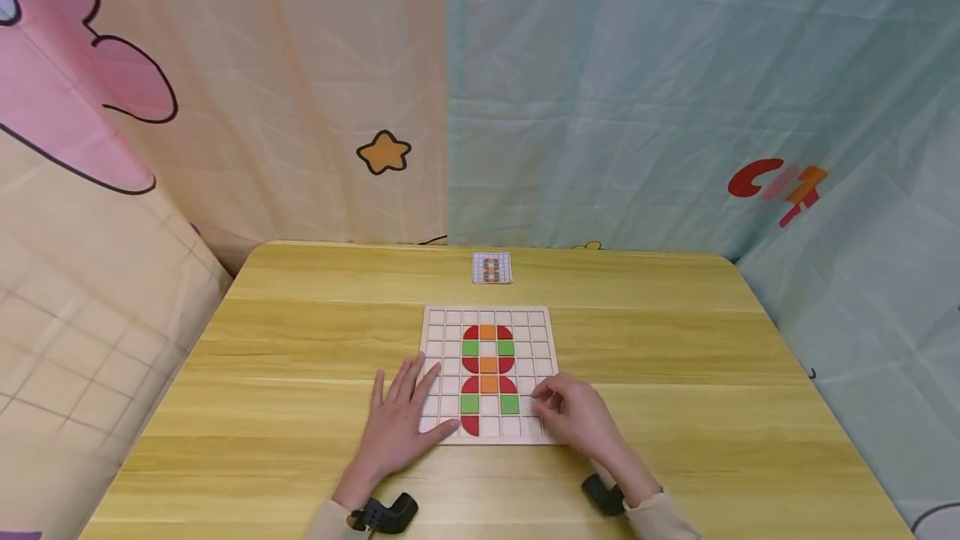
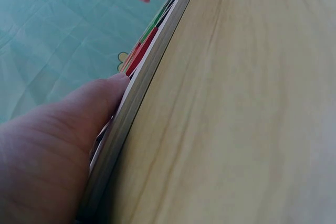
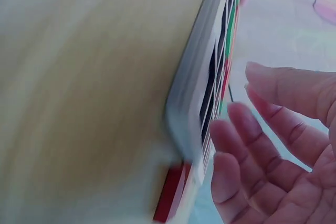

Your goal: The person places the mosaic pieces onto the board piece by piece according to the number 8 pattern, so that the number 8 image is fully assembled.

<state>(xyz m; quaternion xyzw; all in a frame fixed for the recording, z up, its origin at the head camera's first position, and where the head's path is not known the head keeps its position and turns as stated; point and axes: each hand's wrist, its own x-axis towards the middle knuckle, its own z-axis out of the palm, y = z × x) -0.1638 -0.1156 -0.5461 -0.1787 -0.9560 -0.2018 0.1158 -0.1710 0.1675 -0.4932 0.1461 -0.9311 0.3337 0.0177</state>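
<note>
A white grid board lies on the table, bearing red rounded tiles, orange square tiles and green square tiles laid like a figure 8. My left hand lies spread at the board's left edge, its thumb near the lowest red tile. Over the board's right columns is my right hand, fingers loosely bent; no tile shows between thumb and forefinger. In the right wrist view, a red piece sits beside the board's corner; from the head view it cannot be made out.
A small card printed with a similar figure lies behind the board, near the table's far edge. The wooden table meets printed curtains at the back and sides. Each wrist wears a black camera.
</note>
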